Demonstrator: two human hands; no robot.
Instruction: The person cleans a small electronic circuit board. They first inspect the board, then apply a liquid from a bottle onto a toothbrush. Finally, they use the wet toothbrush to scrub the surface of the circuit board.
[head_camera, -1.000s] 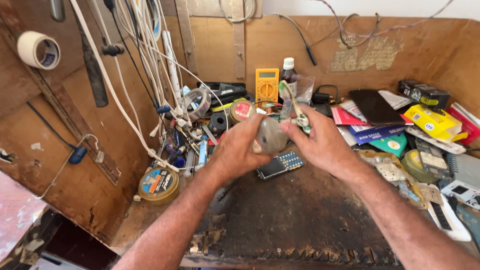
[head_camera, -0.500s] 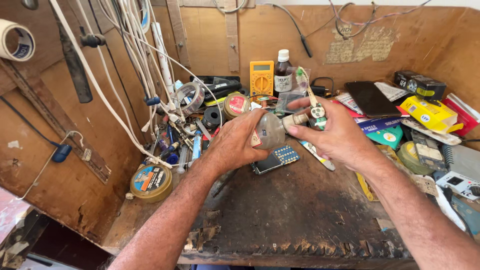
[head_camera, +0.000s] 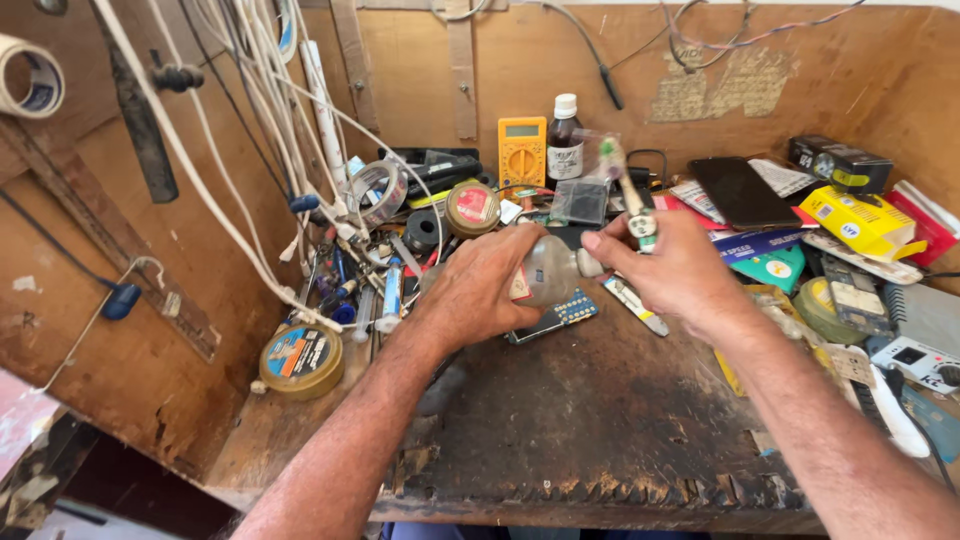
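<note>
Left fingers (head_camera: 505, 262) wrapped around clear bottle (head_camera: 548, 272), right fingers (head_camera: 612, 240) pinching its cap (head_camera: 589, 263), brush (head_camera: 628, 195) held too.

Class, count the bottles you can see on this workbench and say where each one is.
2. A dark bottle with a white cap stands at the back beside the yellow multimeter. A small clear bottle is held in the left hand. Clutter may hide others.

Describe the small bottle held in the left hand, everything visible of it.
The small bottle looks like cloudy translucent plastic or glass, with a partly red label near the palm. It lies tilted almost sideways above the dark worn benchtop, neck pointing right. The left hand wraps its body; the right hand fingertips meet its neck. Contents cannot be told.
</note>
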